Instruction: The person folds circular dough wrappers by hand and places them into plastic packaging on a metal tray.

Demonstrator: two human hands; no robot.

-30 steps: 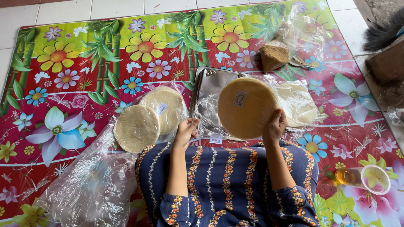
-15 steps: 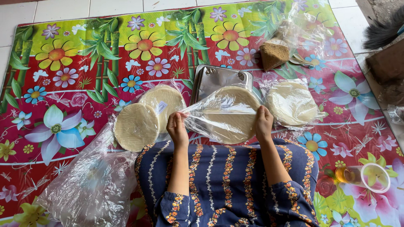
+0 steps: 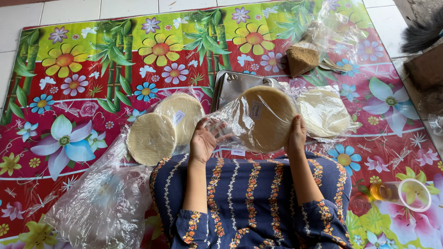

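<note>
Both hands hold one clear plastic bag of round pale wafers (image 3: 265,119) up over the lap, tilted toward the camera. The left hand (image 3: 203,140) has its fingers spread wide against the loose, crinkled end of the bag, while the right hand (image 3: 296,136) clasps the opposite rim with the fingers curled round the disc's edge. Just beyond the hands lies a metal tray (image 3: 230,85), partly hidden behind the bag.

To the left of the left hand sit two more wrapped stacks of wafers (image 3: 166,124) on the flowered mat (image 3: 83,92), touching each other; to the right of the right hand lies another wrapped stack (image 3: 325,110). Nearer the body, on the left, a large empty plastic bag (image 3: 101,203) lies crumpled.

The step seems to be settling the stack inside its wrap. It should go well if the discs are carried by their rim on both sides, not squeezed across the flat (they look thin and likely brittle). The slack film under the left fingers is best gathered gently, keeping the stack level so nothing slides out.
</note>
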